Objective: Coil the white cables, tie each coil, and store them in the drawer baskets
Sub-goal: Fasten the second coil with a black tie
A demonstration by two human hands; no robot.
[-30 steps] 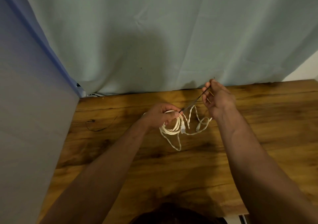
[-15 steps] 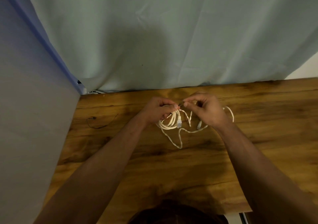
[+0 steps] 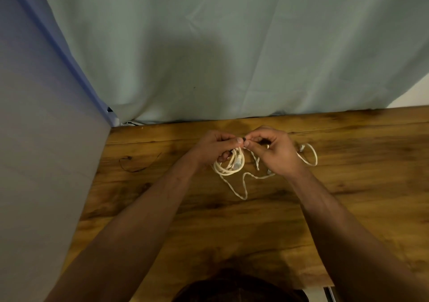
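A coil of white cable (image 3: 228,168) hangs from my left hand (image 3: 214,147), whose fingers grip its top just above the wooden table (image 3: 209,220). My right hand (image 3: 272,150) meets the left at the coil's top, and both pinch a short dark tie (image 3: 243,138) between their fingertips. A second, loose white cable (image 3: 243,186) trails over the table below and to the right of my hands, with a loop (image 3: 312,156) past my right wrist. No drawer or basket is in view.
A thin dark tie (image 3: 137,165) lies on the table to the left. A pale green cloth (image 3: 232,46) hangs behind the table's far edge, and a grey panel (image 3: 41,162) borders its left side.
My right hand came down and left from holding the tie stretched out, and now meets the left hand at the coil. The coil has stayed in my left hand.
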